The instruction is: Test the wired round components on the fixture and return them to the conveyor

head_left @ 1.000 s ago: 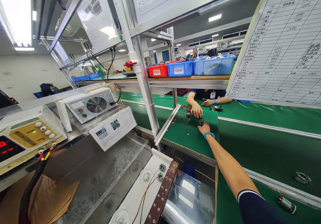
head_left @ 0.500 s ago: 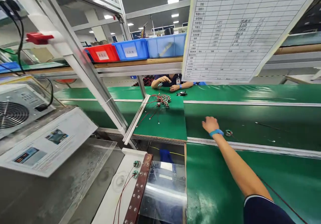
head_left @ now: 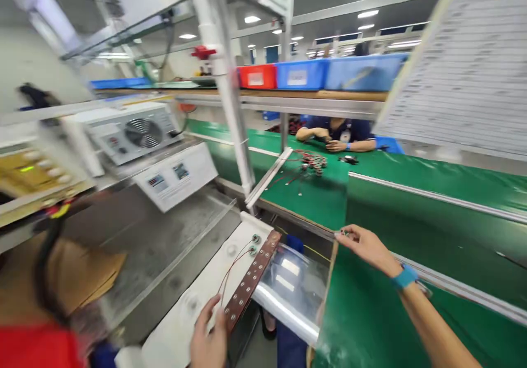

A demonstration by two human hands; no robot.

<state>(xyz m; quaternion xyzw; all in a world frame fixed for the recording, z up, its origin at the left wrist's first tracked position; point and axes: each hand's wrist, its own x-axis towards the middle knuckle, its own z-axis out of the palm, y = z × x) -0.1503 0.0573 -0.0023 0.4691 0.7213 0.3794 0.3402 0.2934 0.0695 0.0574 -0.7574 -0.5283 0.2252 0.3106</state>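
Observation:
My right hand (head_left: 364, 245) hovers over the near corner of the green bench, fingers pinched around a small round part I can barely make out; a blue band circles its wrist. My left hand (head_left: 208, 339) rests at the bottom of the view on a white fixture plate (head_left: 185, 324), its fingers against a brown strip of studs (head_left: 252, 280). Two small round coils (head_left: 255, 245) with red wires sit on that plate. A heap of similar wired coils (head_left: 313, 162) lies on the far green mat.
A co-worker's arms (head_left: 329, 137) rest on the bench across from me. A grey fan unit (head_left: 132, 133), a tilted label card (head_left: 175, 174) and a clear cover stand to the left. Red and blue bins (head_left: 304, 74) line the shelf. A printed chart (head_left: 465, 66) hangs right.
My right hand has drawn back from the far belt to the bench's near corner, now pinched shut. My left hand has come into view on the white plate. The view swung left.

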